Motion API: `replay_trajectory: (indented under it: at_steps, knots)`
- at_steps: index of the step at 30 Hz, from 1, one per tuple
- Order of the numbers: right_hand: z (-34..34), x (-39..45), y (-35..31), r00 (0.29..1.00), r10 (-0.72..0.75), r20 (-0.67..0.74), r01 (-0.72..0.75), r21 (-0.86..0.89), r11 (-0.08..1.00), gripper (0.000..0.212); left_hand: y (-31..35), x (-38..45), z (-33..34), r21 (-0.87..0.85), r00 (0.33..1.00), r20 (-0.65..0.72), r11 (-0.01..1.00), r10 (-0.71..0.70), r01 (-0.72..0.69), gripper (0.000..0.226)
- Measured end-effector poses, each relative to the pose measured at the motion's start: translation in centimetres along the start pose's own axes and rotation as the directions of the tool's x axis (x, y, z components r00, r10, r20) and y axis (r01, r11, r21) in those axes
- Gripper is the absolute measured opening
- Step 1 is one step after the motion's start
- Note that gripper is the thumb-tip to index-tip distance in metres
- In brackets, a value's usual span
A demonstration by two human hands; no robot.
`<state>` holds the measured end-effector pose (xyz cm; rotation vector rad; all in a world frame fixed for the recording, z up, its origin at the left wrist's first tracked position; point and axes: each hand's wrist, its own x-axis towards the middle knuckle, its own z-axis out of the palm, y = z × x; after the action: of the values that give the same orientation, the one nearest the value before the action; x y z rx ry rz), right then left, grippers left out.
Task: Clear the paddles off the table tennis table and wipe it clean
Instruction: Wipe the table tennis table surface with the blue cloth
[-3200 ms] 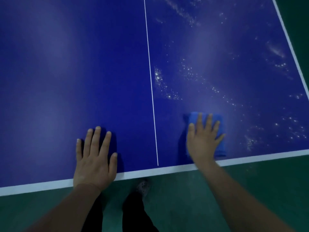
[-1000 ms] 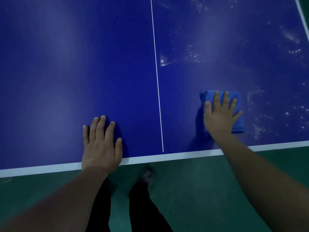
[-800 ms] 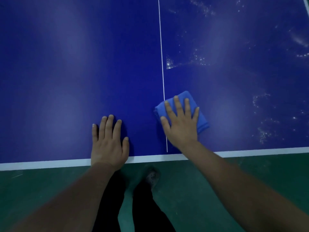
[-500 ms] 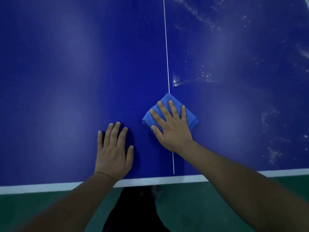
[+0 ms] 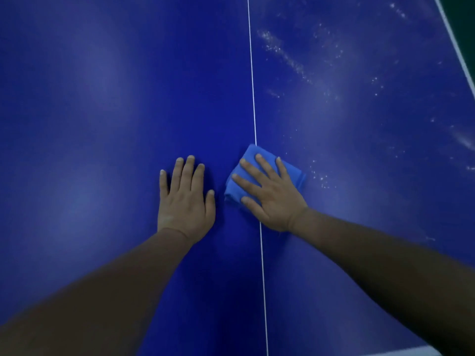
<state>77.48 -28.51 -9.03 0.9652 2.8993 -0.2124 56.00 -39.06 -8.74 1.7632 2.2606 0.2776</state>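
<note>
The dark blue table tennis table (image 5: 90,124) fills the view, with a thin white centre line (image 5: 253,93) running away from me. A folded blue cloth (image 5: 248,160) lies on that line. My right hand (image 5: 270,194) presses flat on the cloth with straight, spread fingers. My left hand (image 5: 183,199) rests flat on the bare table just left of the cloth, fingers straight. White dusty specks (image 5: 285,55) streak the right half of the table. No paddle is in view.
The table's white side line (image 5: 457,47) runs along the upper right, with dark green floor (image 5: 465,11) beyond it. A strip of the white near end line (image 5: 416,352) shows at the bottom right.
My right hand slid the cloth left from the right half to the centre line, then pushed it farther up the table. My left hand moved forward from the table's near edge. My view shifted forward.
</note>
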Motion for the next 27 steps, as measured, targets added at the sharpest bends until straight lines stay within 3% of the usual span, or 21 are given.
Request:
replay_trajectory:
  at_steps: [14, 17, 20, 22, 23, 25, 26, 27]
  knots:
    - [-3.4, 15.5, 13.2, 0.995, 0.089, 0.044, -0.088, -0.029, 0.996, 0.064, 1.0, 2.3, -0.2, 0.075, 0.998, 0.061, 0.997, -0.025, 0.021, 0.064]
    - [-4.2, 18.5, 14.6, 0.965, 0.261, 0.01, -0.261, -0.01, 0.965, 0.063, 1.0, 2.3, -0.2, 0.077, 0.998, 0.053, 0.997, -0.022, 0.018, 0.063]
    - [-4.1, 19.9, 11.8, 0.895, 0.445, -0.029, -0.445, 0.03, 0.895, 0.062, 0.9, 2.1, -0.3, 0.078, 0.999, 0.046, 0.997, -0.02, 0.016, 0.063]
    - [-3.0, 17.7, 8.1, 0.953, 0.297, -0.069, -0.295, 0.032, 0.955, 0.062, 0.9, 2.2, -0.4, 0.065, 0.999, 0.037, 0.998, -0.015, 0.012, 0.063]
    - [-2.2, 15.8, 6.7, 0.988, 0.131, -0.078, -0.129, 0.025, 0.991, 0.06, 0.9, 2.3, -0.3, 0.056, 1.0, 0.029, 0.998, -0.009, 0.008, 0.063]
    - [-2.0, 14.0, 7.0, 0.991, -0.129, -0.025, 0.129, 0.0, 0.992, 0.057, 0.9, 2.4, -0.2, 0.047, 1.0, 0.006, 0.999, 0.001, -0.001, 0.062]
    - [-2.4, 14.9, 8.7, 0.988, -0.152, -0.003, 0.152, -0.023, 0.988, 0.057, 0.8, 2.4, -0.1, 0.052, 1.0, -0.001, 0.999, 0.012, -0.012, 0.062]
    - [-2.9, 16.4, 10.7, 0.997, -0.076, -0.01, 0.076, -0.061, 0.995, 0.058, 0.7, 2.3, -0.1, 0.055, 1.0, -0.004, 0.998, 0.022, -0.022, 0.062]
